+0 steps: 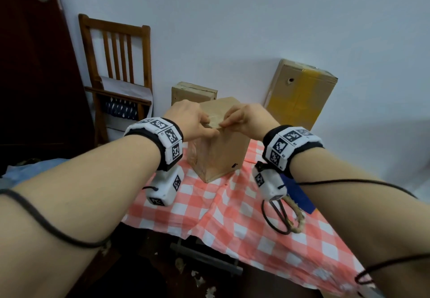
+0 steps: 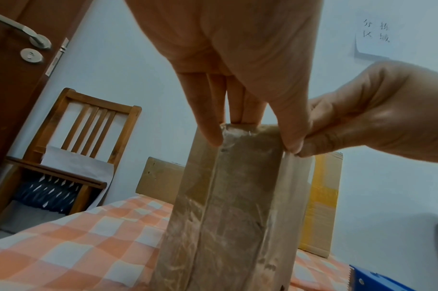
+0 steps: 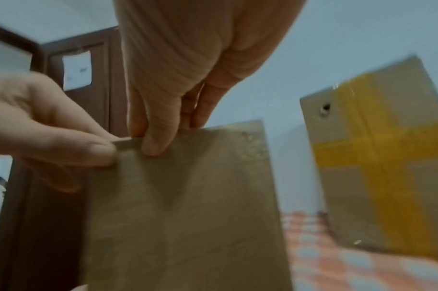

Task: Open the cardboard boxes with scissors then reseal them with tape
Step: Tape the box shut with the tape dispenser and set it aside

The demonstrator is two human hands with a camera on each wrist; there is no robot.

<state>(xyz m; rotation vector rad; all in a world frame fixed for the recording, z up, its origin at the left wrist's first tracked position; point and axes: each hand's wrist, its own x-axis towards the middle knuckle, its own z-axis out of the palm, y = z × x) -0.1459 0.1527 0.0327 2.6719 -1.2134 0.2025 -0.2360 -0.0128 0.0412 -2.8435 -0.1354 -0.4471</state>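
Nearest, the scissors are left lying on the checked surface. Beyond them, the upright cardboard box is pinched at its near top edge by both hands: the left hand grips the corner, the right hand nips a tape edge beside it. The box is judged light, stiff and tape-slick, best taken by its top corners. Two more boxes are stood against the wall

Bare forearms; black wristbands with white checker-marker blocks; white camera pods beneath; black cables trailing.
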